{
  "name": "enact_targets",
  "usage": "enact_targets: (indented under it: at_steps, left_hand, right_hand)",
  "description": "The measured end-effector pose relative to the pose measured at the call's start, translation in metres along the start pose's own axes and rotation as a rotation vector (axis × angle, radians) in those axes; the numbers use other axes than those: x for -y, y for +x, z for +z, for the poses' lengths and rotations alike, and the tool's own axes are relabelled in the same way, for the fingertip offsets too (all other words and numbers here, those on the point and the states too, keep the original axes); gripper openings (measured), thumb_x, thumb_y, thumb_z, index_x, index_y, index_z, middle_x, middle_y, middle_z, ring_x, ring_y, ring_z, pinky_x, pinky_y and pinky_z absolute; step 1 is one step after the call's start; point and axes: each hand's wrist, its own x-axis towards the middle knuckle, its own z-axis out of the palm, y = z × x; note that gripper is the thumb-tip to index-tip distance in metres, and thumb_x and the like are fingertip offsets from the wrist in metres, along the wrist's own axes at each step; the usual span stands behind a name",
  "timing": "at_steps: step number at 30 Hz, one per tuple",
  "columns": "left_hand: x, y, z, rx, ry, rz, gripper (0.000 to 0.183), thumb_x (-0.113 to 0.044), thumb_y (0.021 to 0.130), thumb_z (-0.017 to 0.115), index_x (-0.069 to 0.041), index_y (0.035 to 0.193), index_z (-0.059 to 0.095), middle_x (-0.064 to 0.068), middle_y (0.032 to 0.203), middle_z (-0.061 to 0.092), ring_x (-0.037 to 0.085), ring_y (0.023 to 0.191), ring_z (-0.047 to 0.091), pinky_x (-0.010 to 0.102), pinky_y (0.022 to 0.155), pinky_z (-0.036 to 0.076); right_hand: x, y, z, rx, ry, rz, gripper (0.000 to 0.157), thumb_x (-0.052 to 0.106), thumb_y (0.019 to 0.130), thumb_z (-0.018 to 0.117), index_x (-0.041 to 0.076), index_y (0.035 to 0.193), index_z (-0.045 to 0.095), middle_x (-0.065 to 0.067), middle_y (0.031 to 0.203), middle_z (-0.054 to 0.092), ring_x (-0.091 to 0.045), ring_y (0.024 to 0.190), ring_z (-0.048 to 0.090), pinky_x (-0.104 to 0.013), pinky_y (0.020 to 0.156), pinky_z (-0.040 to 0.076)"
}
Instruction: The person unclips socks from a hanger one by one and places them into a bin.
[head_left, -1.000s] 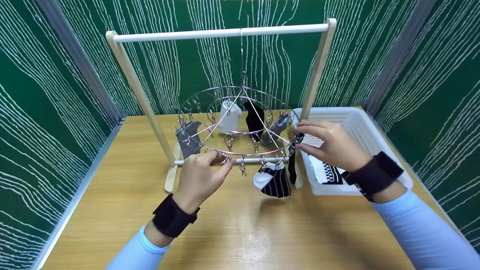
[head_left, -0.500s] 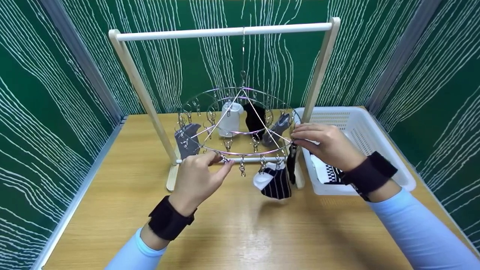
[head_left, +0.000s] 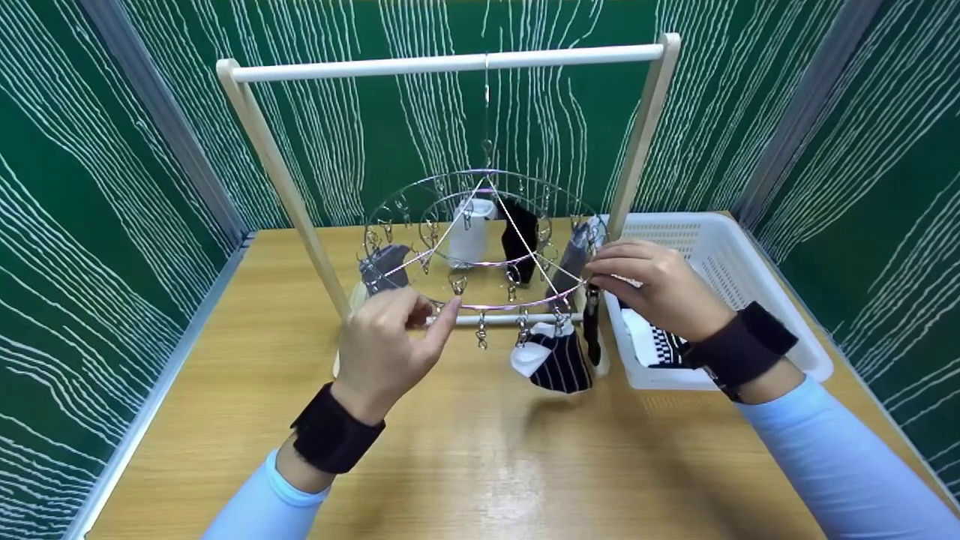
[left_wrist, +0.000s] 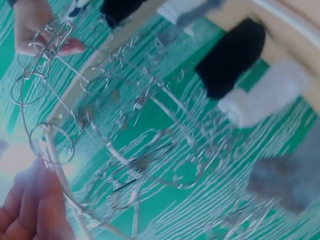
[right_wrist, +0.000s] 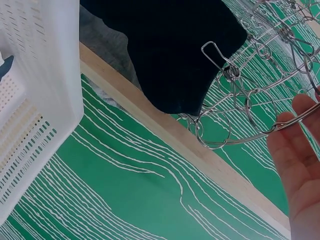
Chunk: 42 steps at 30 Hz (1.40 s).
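A round wire sock hanger (head_left: 499, 307) with clips hangs tilted from a rack's top bar. With thumb and fingers my right hand (head_left: 651, 281) pinches its outer ring at the right, above a black sock (head_left: 592, 334). That sock hangs large in the right wrist view. My left hand (head_left: 384, 341) is at the front left, thumb and forefinger apart with nothing between them, fingertips close to the ring. Clipped around the hanger are a striped black-and-white sock (head_left: 561, 366), a grey sock (head_left: 385, 265), a white sock (head_left: 468, 241), a black sock (head_left: 519, 244) and another grey sock (head_left: 574, 262).
The wooden rack (head_left: 285, 172) stands on the wooden table (head_left: 480, 465). Behind its right leg sits a white perforated basket (head_left: 780, 315) holding a black-and-white checked piece (head_left: 660, 345). Green walls (head_left: 420, 112) with white lines enclose the table.
My left hand has let go of the hanger's ring and drawn slightly left. The hanger and its socks have shifted a little to the right; my right hand keeps its hold.
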Motion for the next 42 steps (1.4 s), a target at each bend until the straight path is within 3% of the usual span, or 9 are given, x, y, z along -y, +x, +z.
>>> enact_targets:
  at_steps: [2, 5, 11, 15, 22, 29, 42]
  left_hand:
    - [-0.003, 0.005, 0.002, -0.056, 0.008, 0.053, 0.028, -0.021, 0.090, 0.086, -0.005, 0.076, 0.066, 0.006, 0.067, 0.067, 0.021, 0.059, 0.060, 0.034, 0.056, 0.051]
    - [-0.009, 0.013, 0.005, -0.067, 0.005, 0.123, 0.023, -0.020, 0.089, 0.087, -0.004, 0.086, 0.070, 0.008, 0.077, 0.070, 0.024, 0.071, 0.064, 0.035, 0.065, 0.054]
    - [-0.023, 0.021, 0.012, 0.066, 0.069, 0.261, 0.028, -0.027, 0.092, 0.087, -0.005, 0.106, 0.080, 0.010, 0.101, 0.081, 0.026, 0.094, 0.076, 0.039, 0.089, 0.063]
    - [-0.027, 0.021, 0.016, 0.116, 0.155, 0.324, 0.023, -0.025, 0.093, 0.087, -0.007, 0.106, 0.082, 0.005, 0.096, 0.083, 0.021, 0.086, 0.079, 0.036, 0.082, 0.066]
    - [-0.024, 0.020, 0.018, 0.063, 0.264, 0.396, 0.005, -0.012, 0.093, 0.084, -0.008, 0.090, 0.083, 0.002, 0.083, 0.081, 0.018, 0.068, 0.074, 0.031, 0.062, 0.060]
    - [-0.016, 0.019, 0.014, 0.024, 0.299, 0.417, 0.010, -0.006, 0.093, 0.082, -0.005, 0.083, 0.078, 0.003, 0.079, 0.079, 0.018, 0.065, 0.073, 0.032, 0.060, 0.060]
    - [0.005, 0.015, 0.007, 0.028, 0.284, 0.331, 0.009, 0.002, 0.095, 0.076, -0.001, 0.088, 0.079, 0.011, 0.088, 0.082, 0.027, 0.081, 0.081, 0.037, 0.078, 0.068]
  right_hand:
    - [0.000, 0.000, 0.000, 0.001, -0.002, 0.000, 0.028, -0.016, 0.080, 0.084, -0.004, 0.105, 0.081, -0.021, 0.104, 0.081, -0.040, 0.098, 0.077, -0.010, 0.111, 0.046]
    - [0.000, 0.001, 0.000, 0.003, -0.004, 0.002, 0.028, -0.016, 0.080, 0.084, -0.004, 0.105, 0.081, -0.021, 0.104, 0.081, -0.040, 0.098, 0.077, -0.010, 0.111, 0.046]
    - [0.001, 0.001, 0.000, 0.011, -0.011, 0.005, 0.026, -0.014, 0.082, 0.085, -0.003, 0.106, 0.082, -0.020, 0.104, 0.081, -0.039, 0.098, 0.077, -0.011, 0.110, 0.047]
    - [0.002, 0.002, 0.000, 0.009, -0.017, -0.001, 0.026, -0.013, 0.081, 0.085, -0.002, 0.105, 0.082, -0.018, 0.103, 0.082, -0.037, 0.097, 0.077, -0.014, 0.107, 0.051]
    - [0.007, 0.007, -0.001, 0.011, -0.027, -0.025, 0.026, -0.012, 0.083, 0.084, -0.002, 0.107, 0.082, -0.017, 0.104, 0.082, -0.035, 0.097, 0.076, -0.020, 0.102, 0.055]
    - [0.016, 0.014, -0.002, -0.006, -0.054, -0.050, 0.023, -0.008, 0.084, 0.084, -0.002, 0.106, 0.082, -0.015, 0.100, 0.082, -0.032, 0.092, 0.074, -0.040, 0.085, 0.060]
    - [0.037, 0.023, 0.007, -0.029, -0.089, -0.074, 0.015, 0.002, 0.086, 0.087, 0.000, 0.101, 0.083, -0.012, 0.091, 0.081, -0.028, 0.082, 0.071, -0.038, 0.073, 0.058]
